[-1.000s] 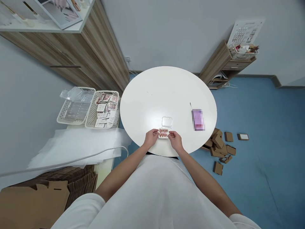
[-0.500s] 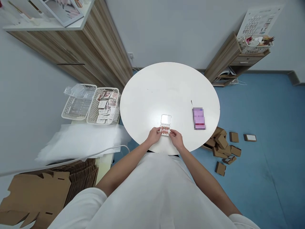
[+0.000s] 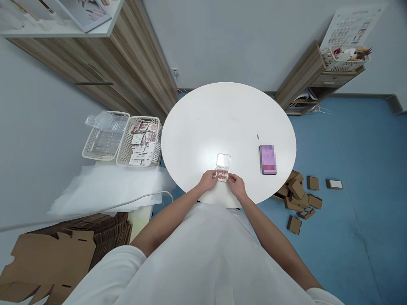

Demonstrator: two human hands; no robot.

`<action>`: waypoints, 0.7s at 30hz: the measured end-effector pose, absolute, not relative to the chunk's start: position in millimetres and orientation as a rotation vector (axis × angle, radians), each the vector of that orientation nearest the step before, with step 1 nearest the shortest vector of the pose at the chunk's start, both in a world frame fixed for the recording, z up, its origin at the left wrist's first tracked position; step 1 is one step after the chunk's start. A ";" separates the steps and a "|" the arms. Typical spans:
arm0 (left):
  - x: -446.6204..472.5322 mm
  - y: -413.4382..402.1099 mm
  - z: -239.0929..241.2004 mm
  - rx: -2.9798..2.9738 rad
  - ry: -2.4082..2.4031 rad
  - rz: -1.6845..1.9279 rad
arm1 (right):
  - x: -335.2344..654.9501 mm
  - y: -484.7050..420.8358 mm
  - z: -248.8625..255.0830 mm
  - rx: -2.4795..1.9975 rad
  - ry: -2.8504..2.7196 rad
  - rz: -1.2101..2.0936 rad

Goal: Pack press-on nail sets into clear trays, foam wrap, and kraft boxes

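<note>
A small clear plastic case of press-on nails [image 3: 222, 174] rests near the front edge of the white oval table [image 3: 229, 114]. Its transparent lid [image 3: 223, 160] is folded back, away from me. Inside, reddish-orange nails lie in two rows. My left hand [image 3: 208, 180] grips the case's left side with thumb and fingers. On the opposite side, my right hand [image 3: 237, 185] pinches the right edge. The fingertips partly cover both side edges.
A phone-like purple pixelated rectangle [image 3: 268, 159] lies at the table's right. Left of the table, one white basket [image 3: 138, 163] holds nail cards, another [image 3: 98, 157] clear plastic cases. Flat cardboard [image 3: 51, 258] is stacked lower left. Small brown boxes [image 3: 297, 189] lie on the blue floor.
Both hands keep their hold on the case, whose lid stays folded back. The whole view has shifted slightly, so the table and case appear a little farther right.
</note>
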State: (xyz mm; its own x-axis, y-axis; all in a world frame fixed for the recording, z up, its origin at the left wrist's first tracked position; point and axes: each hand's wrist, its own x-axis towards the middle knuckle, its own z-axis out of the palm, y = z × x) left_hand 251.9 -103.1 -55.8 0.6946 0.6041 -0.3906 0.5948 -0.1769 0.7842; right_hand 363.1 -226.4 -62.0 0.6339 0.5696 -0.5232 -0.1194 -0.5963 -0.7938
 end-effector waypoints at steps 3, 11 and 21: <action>252.3 -102.3 -55.1 1.837 0.942 0.002 | 361.9 -224.8 -63.7 -2.014 -0.367 0.992; 252.3 -101.8 -59.9 1.883 0.919 -0.010 | 360.6 -221.5 -65.9 -2.067 -0.410 0.960; 249.5 -103.3 -52.5 1.924 0.896 -0.064 | 359.6 -221.3 -67.6 -2.154 -0.490 0.932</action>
State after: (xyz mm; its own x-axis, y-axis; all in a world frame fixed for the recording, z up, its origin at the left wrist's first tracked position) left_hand 249.5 -103.3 -52.5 0.7268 0.5578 -0.4008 0.6088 -0.2531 0.7518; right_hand 359.6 -221.3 -67.6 0.6653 0.5817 -0.4679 0.0553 -0.6635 -0.7462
